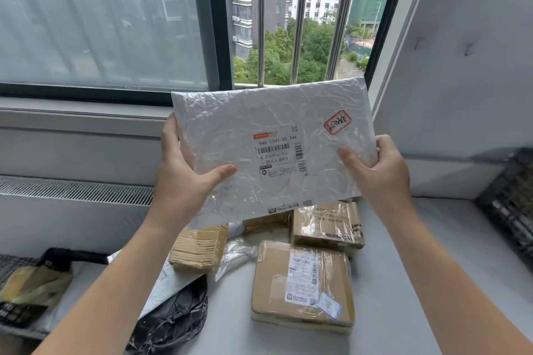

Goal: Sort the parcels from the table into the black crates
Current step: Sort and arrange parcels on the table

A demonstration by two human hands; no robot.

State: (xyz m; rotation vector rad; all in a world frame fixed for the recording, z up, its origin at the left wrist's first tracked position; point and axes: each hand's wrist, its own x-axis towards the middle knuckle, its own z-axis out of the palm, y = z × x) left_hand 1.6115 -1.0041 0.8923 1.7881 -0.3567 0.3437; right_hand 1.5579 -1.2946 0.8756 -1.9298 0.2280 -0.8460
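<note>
Being held over the grey table [418, 268] is a crinkled white padded mailer [274, 124], pinched at both side edges by the left hand [184, 179] and right hand [380, 170], likely so its printed label [278, 155] is being read; brown cardboard boxes [302, 282] are lying below, a black mesh crate [510, 204] unblocked at right

A pale grey table top [403, 282] carries a cluster of parcels. Near its middle lies a flat brown cardboard box with a white label [302, 285]. Just beside it at 12 o'clock is a smaller tape-wrapped cardboard box [327, 225]. At 10 o'clock sit a ribbed corrugated-card parcel [199, 248] and a clear plastic wrapper [235, 253]. At 8 o'clock a crumpled black plastic bag [173, 317] touches a pale grey plastic mailer [161, 282]. A black mesh crate [510, 204] stands at 3 o'clock.
</note>
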